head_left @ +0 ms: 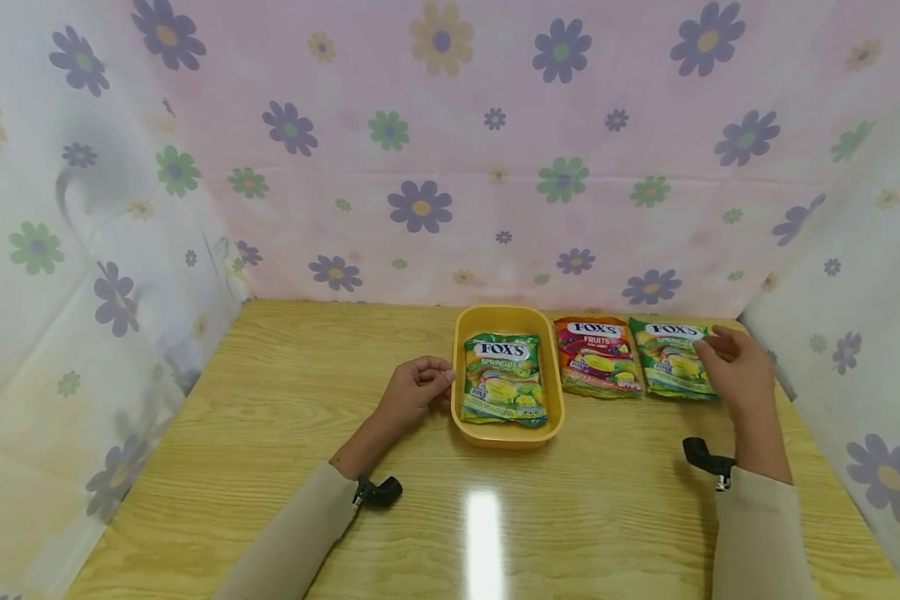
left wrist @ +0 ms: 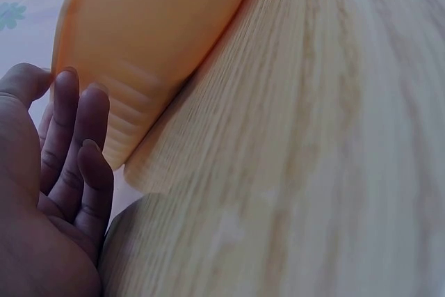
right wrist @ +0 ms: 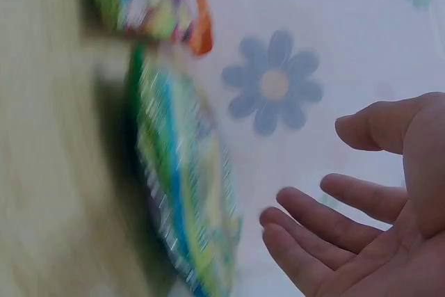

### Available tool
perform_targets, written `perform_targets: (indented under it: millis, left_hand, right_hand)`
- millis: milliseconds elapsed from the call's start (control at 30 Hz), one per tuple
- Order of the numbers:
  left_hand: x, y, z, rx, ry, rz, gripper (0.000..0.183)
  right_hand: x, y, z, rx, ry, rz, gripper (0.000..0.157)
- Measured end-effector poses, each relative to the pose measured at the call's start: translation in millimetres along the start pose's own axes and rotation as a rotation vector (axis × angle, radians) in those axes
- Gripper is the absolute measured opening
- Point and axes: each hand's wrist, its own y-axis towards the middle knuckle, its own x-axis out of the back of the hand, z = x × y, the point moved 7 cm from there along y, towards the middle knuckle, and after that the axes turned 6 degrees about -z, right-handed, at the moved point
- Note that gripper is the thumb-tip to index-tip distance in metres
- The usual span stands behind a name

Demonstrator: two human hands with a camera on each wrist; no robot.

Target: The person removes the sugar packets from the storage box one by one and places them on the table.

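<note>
A yellow plastic tub (head_left: 507, 437) stands on the table, a green bag of Fox's Spring Tea candy (head_left: 502, 379) lying inside it. My left hand (head_left: 418, 387) pinches the tub's left rim between thumb and fingers; in the left wrist view, the fingers (left wrist: 90, 119) lie along the outside of the orange-looking wall (left wrist: 160, 33). Right of the tub lies a red bag of Fox's Fruits candy (head_left: 598, 357), beside a second green Spring Tea bag (head_left: 672, 360). My right hand (head_left: 742, 367) is over that bag's right edge, fingers loosely bent and apart from it in the right wrist view (right wrist: 361, 220).
The wooden table (head_left: 330, 533) meets a flowered pink cloth wall (head_left: 465, 125) at the back. White flowered cloth also hangs on the left and right sides. A black wrist mount (head_left: 378, 492) sits at each sleeve's cuff.
</note>
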Motion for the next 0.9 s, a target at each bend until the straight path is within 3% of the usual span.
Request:
perform_targets:
  millis: [133,300,900]
  left_hand:
    - [1.5,4.8,12.2,0.007,-0.004,-0.004,0.021]
    - [1.9,5.1,15.3,0.005,-0.007,-0.018,0.024]
    - [1.0,3.7,13.3,-0.018,-0.023,-0.028,0.027]
  right_hand:
    - [-2.4,-5.0,21.8,0.056,0.021,-0.010,0.065]
    - [-9.3,-11.0,42.0,0.093,0.060,0.014,0.062]
    - [-73.0,-38.9,102.4,0.244,0.147,0.222,0.051]
